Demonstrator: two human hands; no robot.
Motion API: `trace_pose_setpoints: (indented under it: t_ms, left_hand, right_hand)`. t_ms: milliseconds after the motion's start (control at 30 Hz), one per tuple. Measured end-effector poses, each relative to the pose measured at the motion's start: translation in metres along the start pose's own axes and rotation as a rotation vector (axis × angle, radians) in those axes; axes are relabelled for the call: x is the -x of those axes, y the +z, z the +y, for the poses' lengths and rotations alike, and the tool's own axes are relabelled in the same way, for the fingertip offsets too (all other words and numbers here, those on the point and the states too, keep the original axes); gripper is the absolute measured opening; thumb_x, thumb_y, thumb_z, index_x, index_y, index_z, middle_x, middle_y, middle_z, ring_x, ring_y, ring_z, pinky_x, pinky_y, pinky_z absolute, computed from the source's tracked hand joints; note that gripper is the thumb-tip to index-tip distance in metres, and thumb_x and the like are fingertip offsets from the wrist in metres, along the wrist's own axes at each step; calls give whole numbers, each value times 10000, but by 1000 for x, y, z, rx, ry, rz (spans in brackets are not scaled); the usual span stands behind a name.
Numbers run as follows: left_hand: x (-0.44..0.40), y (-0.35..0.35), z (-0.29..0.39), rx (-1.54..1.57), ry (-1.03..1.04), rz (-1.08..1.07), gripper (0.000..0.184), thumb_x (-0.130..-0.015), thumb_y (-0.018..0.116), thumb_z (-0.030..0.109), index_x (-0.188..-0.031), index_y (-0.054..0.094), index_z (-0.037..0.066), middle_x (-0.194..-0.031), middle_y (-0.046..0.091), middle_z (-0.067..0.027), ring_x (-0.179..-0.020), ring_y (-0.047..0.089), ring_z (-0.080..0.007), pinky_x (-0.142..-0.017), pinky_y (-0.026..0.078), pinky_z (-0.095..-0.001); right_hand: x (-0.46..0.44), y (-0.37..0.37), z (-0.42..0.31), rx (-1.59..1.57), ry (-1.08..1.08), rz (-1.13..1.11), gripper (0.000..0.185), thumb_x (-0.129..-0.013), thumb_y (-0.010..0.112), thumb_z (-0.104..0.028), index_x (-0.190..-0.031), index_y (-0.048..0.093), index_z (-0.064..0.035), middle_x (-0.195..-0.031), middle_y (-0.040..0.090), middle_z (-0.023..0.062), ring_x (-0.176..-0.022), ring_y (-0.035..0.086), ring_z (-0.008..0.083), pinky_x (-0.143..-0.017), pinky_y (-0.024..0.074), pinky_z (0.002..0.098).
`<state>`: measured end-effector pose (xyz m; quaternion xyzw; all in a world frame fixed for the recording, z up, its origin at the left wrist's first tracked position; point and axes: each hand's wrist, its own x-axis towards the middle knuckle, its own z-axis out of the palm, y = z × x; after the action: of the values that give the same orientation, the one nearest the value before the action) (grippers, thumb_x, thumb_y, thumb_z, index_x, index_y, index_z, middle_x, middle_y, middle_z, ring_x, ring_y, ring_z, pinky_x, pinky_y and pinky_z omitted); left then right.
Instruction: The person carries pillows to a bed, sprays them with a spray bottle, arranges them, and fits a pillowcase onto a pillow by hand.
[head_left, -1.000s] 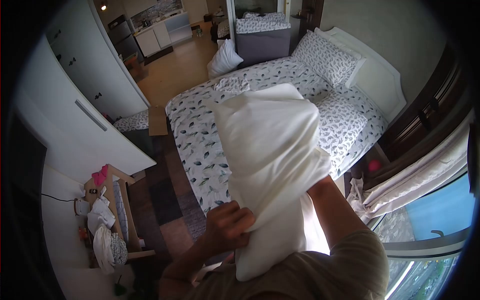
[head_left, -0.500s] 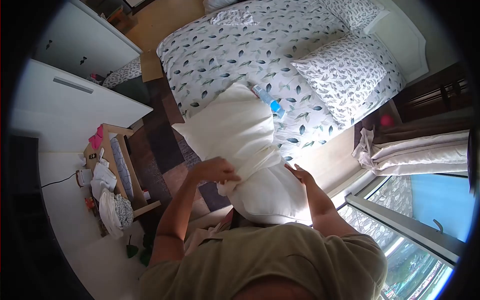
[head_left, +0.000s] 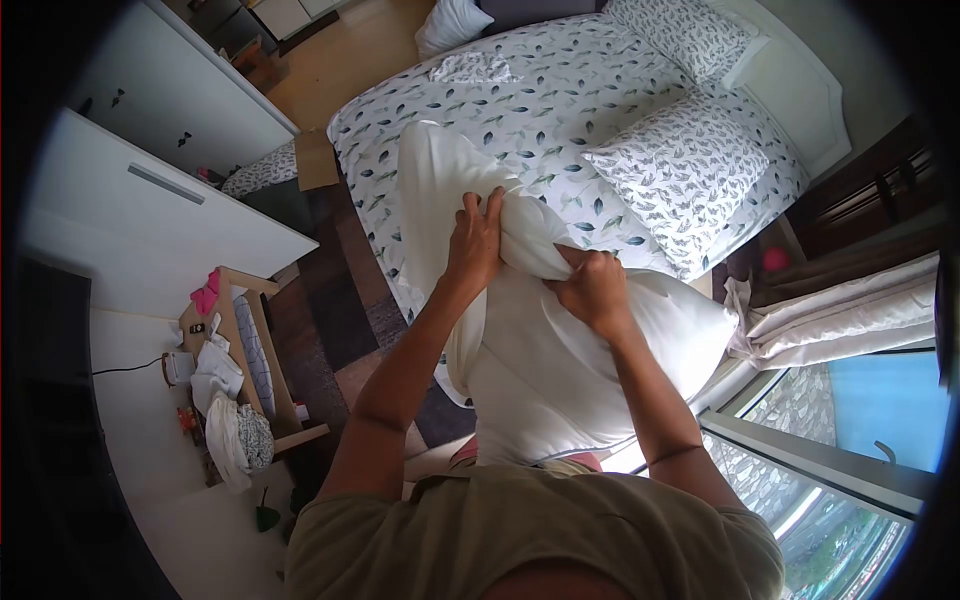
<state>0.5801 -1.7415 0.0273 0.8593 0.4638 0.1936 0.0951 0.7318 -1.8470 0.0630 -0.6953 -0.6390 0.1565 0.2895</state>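
A plump white pillow [head_left: 560, 390] leans against my body at the near side of the bed. A cream-white pillowcase [head_left: 440, 190] covers its far part and spreads loosely onto the bed's edge. With bent fingers, my left hand [head_left: 475, 240] grips the bunched cloth near the middle. To its right, my right hand [head_left: 597, 288] is closed on a fold of the pillowcase, thumb pointing toward the bed. How far the pillow reaches inside the case is hidden by the folds.
The bed [head_left: 545, 100] has leaf-print bedding and a patterned pillow [head_left: 690, 170]. A wooden shelf [head_left: 262, 340] with clothes stands at left, below a white cabinet door [head_left: 180, 200]. At right are a curtain [head_left: 840, 310] and a glazed door [head_left: 820, 450].
Both hands have moved forward and now grip the pillowcase folds. My right hand has left the pillow's side. The pillow has shifted right, and the blue bottle on the bed is now out of sight.
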Motion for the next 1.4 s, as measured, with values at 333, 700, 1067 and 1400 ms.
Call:
trace_pose_setpoints:
  t_ms: [333, 700, 1067, 1400]
  left_hand:
    - [75, 69, -99, 377, -249, 4, 284, -675, 569, -42, -956, 547, -7, -861, 616, -222, -843, 592, -378, -755, 461, -431]
    - [87, 39, 26, 891, -334, 246, 65, -785, 497, -19, -848, 508, -11, -656, 465, -41, -631, 419, -59, -556, 369, -222]
    - [163, -80, 65, 1554, -271, 76, 146, -817, 562, 32, -948, 496, 21, -755, 595, -93, -684, 552, -126, -630, 425, -264]
    - [254, -31, -30, 895, -822, 144, 191, -869, 540, 117, -1005, 581, -10, -840, 629, -103, -773, 568, -91, -686, 435, -236]
  right_hand:
    - [36, 139, 12, -103, -35, -93, 540, -681, 713, -304, -1143, 527, -94, -1134, 448, 166, -1149, 398, 324, -811, 396, 503]
    - [-32, 244, 13, -477, 42, -617, 463, -754, 626, -249, -1162, 519, -60, -1151, 529, 180, -1050, 508, 350, -882, 412, 406]
    - [-68, 254, -34, -511, -86, -529, 451, -762, 610, -225, -1169, 508, -62, -1149, 528, 175, -1043, 513, 341, -878, 424, 396]
    - [-4, 200, 25, -390, -348, -229, 441, -769, 596, -202, -1176, 498, -65, -1148, 528, 170, -1037, 518, 333, -874, 434, 387]
